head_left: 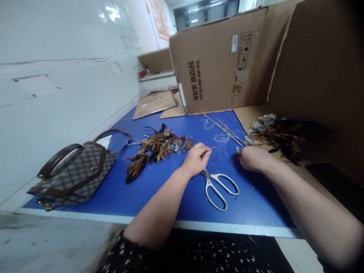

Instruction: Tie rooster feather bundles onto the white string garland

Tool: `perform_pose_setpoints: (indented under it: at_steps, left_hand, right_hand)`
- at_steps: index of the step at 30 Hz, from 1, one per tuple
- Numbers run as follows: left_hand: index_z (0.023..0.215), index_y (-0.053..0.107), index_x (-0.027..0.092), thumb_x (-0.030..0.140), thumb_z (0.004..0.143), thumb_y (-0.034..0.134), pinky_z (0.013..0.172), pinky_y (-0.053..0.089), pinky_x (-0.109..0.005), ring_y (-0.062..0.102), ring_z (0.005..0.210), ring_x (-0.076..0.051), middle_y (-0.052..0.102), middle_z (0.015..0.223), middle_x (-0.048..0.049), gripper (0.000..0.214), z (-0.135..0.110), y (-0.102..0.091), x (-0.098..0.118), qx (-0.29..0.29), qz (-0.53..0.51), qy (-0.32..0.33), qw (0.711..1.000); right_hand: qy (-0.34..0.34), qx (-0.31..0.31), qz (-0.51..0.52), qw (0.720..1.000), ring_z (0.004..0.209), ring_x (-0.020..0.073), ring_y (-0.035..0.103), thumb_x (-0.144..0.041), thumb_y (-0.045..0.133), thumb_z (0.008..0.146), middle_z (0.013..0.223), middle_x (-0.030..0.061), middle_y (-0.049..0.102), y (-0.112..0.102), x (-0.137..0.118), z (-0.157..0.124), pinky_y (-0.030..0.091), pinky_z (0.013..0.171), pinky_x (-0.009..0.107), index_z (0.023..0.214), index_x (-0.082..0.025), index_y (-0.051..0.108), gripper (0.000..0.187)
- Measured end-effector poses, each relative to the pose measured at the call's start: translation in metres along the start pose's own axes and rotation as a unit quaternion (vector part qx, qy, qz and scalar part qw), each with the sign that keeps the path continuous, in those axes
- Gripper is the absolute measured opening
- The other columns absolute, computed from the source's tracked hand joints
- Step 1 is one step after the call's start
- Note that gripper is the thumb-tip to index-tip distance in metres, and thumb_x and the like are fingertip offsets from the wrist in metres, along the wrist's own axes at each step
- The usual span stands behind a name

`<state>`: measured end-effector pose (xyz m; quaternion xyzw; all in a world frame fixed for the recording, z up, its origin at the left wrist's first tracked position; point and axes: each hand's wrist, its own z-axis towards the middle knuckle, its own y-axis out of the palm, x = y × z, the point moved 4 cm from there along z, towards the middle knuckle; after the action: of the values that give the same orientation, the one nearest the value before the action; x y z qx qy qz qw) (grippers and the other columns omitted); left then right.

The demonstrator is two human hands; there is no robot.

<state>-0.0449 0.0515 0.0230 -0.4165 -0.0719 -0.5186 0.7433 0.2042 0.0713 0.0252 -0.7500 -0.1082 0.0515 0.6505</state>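
My left hand point(196, 158) rests on the blue table point(159, 189), fingers pinched on a thin white thread point(220, 137) that runs to the right. Just left of it lies a pile of brown and orange feathers point(155, 148). My right hand point(251, 157) is closed in a fist on the table and grips the end of something small and pale that I cannot make out. White-handled scissors point(218, 187) lie shut on the table between and below the hands. Thin sticks point(226, 131) lie beyond the hands among loops of thread.
A patterned brown handbag point(74, 170) sits at the table's left end. A large cardboard box point(224, 62) stands at the back, and a cardboard sheet point(318, 57) rises on the right behind a second heap of dark feathers point(277, 134). A white wall runs along the left.
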Motion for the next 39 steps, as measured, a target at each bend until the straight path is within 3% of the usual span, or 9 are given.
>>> perform_pose_setpoints:
  at_steps: [3, 7, 10, 12, 18, 23, 27, 31, 39]
  left_hand:
    - [0.097, 0.077, 0.018, 0.029, 0.097, 0.062, 0.074, 0.051, -0.030, 0.063, 0.081, -0.016, 0.069, 0.090, -0.0076, 0.018, 0.001, 0.001, 0.002, 0.017, -0.040, -0.045, 0.998]
    - [0.091, 0.078, 0.017, 0.039, 0.092, 0.069, 0.067, 0.047, -0.027, 0.061, 0.074, -0.014, 0.071, 0.088, -0.0071, 0.024, -0.001, 0.007, -0.008, 0.018, -0.111, -0.171, 0.979]
    - [0.090, 0.077, 0.014, 0.046, 0.087, 0.074, 0.066, 0.046, -0.027, 0.060, 0.068, -0.013, 0.070, 0.080, -0.0060, 0.033, -0.006, 0.015, -0.017, -0.017, -0.210, -0.289, 0.934]
    - [0.089, 0.076, 0.012, 0.050, 0.085, 0.076, 0.066, 0.046, -0.026, 0.059, 0.066, -0.012, 0.070, 0.077, -0.0059, 0.038, -0.008, 0.020, -0.018, -0.038, -0.277, -0.334, 0.900]
    - [0.114, 0.079, 0.015, 0.041, 0.079, 0.085, 0.075, 0.048, -0.026, 0.062, 0.076, -0.011, 0.076, 0.093, -0.0079, 0.044, -0.005, 0.021, -0.015, -0.011, -0.398, -0.314, 0.862]
    - [0.106, 0.082, 0.014, 0.037, 0.079, 0.085, 0.072, 0.048, -0.026, 0.060, 0.072, -0.010, 0.075, 0.093, -0.0081, 0.035, -0.005, 0.020, -0.017, 0.024, -0.408, -0.304, 0.861]
    - [0.111, 0.077, 0.012, 0.035, 0.080, 0.086, 0.075, 0.051, -0.028, 0.063, 0.075, -0.012, 0.072, 0.087, -0.0072, 0.040, -0.002, 0.018, -0.016, 0.050, -0.477, -0.328, 0.814]
    - [0.113, 0.073, 0.012, 0.041, 0.086, 0.081, 0.080, 0.053, -0.032, 0.068, 0.088, -0.016, 0.072, 0.101, -0.0119, 0.041, 0.000, 0.015, -0.016, 0.058, -0.535, -0.319, 0.780]
    - [0.111, 0.075, 0.010, 0.034, 0.078, 0.087, 0.077, 0.051, -0.028, 0.068, 0.080, -0.014, 0.074, 0.092, -0.0106, 0.042, -0.005, 0.024, -0.018, 0.003, -0.519, -0.322, 0.792]
  right_hand:
    - [-0.047, 0.029, 0.010, 0.998, 0.079, 0.0288, 0.074, -0.028, 0.056, 0.092, 0.092, 0.0209, 0.078, -0.003, -0.011, -0.003, 0.046, 0.066, 0.033, 0.088, -0.015, 0.076, 0.024]
    - [-0.153, 0.164, 0.091, 0.970, 0.074, 0.0222, 0.069, -0.032, 0.053, 0.098, 0.088, 0.0115, 0.076, -0.013, -0.030, -0.010, 0.042, 0.065, 0.030, 0.088, -0.020, 0.067, 0.021]
    - [-0.211, 0.255, 0.172, 0.928, 0.075, 0.0196, 0.066, -0.031, 0.051, 0.100, 0.088, 0.0082, 0.073, -0.016, -0.040, -0.017, 0.042, 0.068, 0.029, 0.090, -0.021, 0.063, 0.019]
    - [-0.243, 0.276, 0.205, 0.907, 0.073, 0.0183, 0.064, -0.031, 0.051, 0.101, 0.086, 0.0075, 0.072, -0.015, -0.047, -0.021, 0.042, 0.068, 0.028, 0.091, -0.021, 0.062, 0.018]
    - [-0.262, 0.254, 0.230, 0.902, 0.067, 0.0171, 0.060, -0.029, 0.053, 0.099, 0.082, 0.0061, 0.070, -0.010, -0.058, -0.023, 0.041, 0.065, 0.028, 0.089, -0.020, 0.062, 0.016]
    - [-0.246, 0.219, 0.271, 0.905, 0.068, 0.0179, 0.061, -0.031, 0.053, 0.097, 0.080, 0.0061, 0.069, -0.010, -0.058, -0.023, 0.042, 0.066, 0.029, 0.088, -0.020, 0.062, 0.017]
    - [-0.243, 0.233, 0.320, 0.886, 0.071, 0.0183, 0.061, -0.031, 0.054, 0.097, 0.078, 0.0053, 0.068, -0.008, -0.060, -0.021, 0.044, 0.069, 0.029, 0.084, -0.021, 0.061, 0.018]
    - [-0.216, 0.256, 0.363, 0.870, 0.069, 0.0177, 0.059, -0.033, 0.055, 0.098, 0.077, 0.0048, 0.068, -0.003, -0.060, -0.018, 0.045, 0.068, 0.029, 0.082, -0.021, 0.060, 0.020]
    - [-0.217, 0.260, 0.384, 0.859, 0.066, 0.0164, 0.058, -0.033, 0.056, 0.097, 0.075, 0.0033, 0.067, 0.000, -0.059, -0.016, 0.044, 0.067, 0.028, 0.081, -0.021, 0.060, 0.020]
